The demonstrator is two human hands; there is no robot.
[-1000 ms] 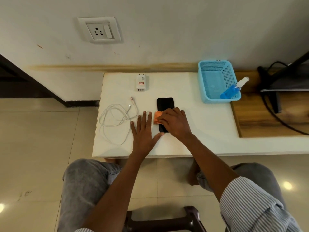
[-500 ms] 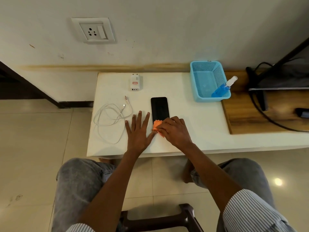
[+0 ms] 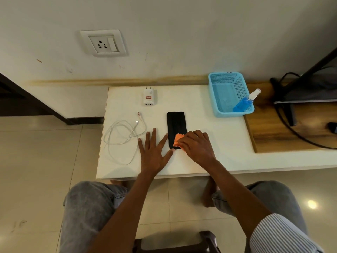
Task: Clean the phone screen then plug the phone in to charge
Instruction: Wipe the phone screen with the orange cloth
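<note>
Phone (image 3: 176, 127) runs lengthwise away from both hands; right hand (image 3: 197, 146) presses orange cloth (image 3: 177, 141) on its near end, left hand (image 3: 154, 151) flat beside it, fingers spread.

Little readable text

The white charger adapter (image 3: 149, 97) at the table's far side bears a small red-bordered label, its print too small to read; nothing else carries legible writing.

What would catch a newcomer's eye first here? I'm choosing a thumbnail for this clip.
First the black phone at the middle of the white table, with the right hand pressing an orange cloth on its near end while the left hand lies flat beside it. Next the blue basket at the far right, a spray bottle leaning in it. A white cable coils at the left.
</note>
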